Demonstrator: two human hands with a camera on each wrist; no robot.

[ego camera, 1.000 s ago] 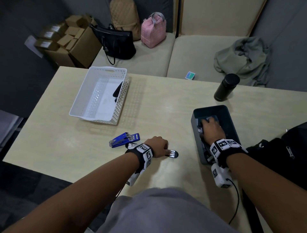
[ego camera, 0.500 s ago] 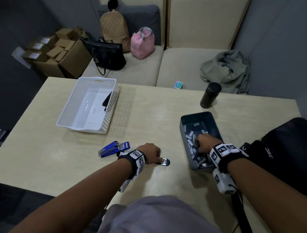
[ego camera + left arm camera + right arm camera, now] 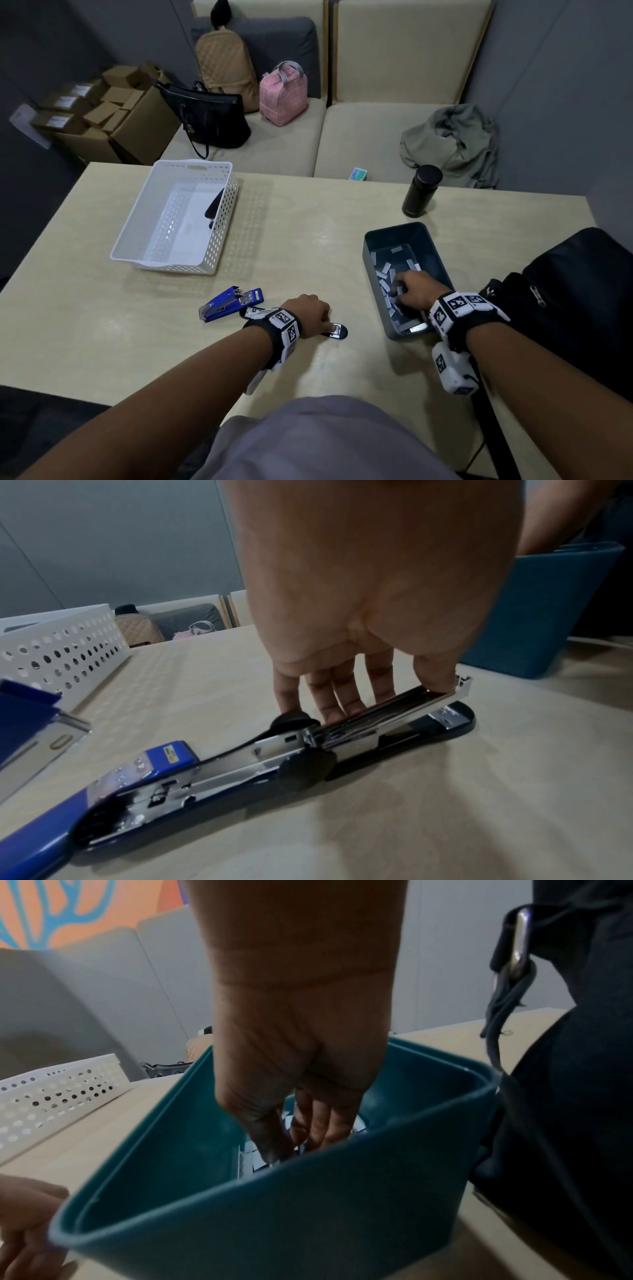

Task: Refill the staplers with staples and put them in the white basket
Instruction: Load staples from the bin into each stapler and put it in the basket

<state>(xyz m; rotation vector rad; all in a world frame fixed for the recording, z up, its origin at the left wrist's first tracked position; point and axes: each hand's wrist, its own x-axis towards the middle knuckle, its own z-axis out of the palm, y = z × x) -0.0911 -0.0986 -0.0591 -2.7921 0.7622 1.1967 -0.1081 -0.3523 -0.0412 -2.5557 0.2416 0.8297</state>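
Resting on the worktop (image 3: 102, 342): two blue staplers. Lying flipped open under the left hand (image 3: 310, 317), one opened stapler (image 3: 308, 750), fingers (image 3: 346, 696) and thumb clamped on its bare metal staple rail, pinning it down. Lying just left of it, a second stapler (image 3: 230, 303). Reaching into the one teal bin (image 3: 371, 263), the right hand (image 3: 416, 291), fingers drawn together, pinching among the many loose staple strips (image 3: 385, 275). Sitting farther left, one white basket (image 3: 150, 253), one dark stapler (image 3: 215, 205) leaning against its right wall. Standing beyond the bin, one black bottle (image 3: 421, 192).
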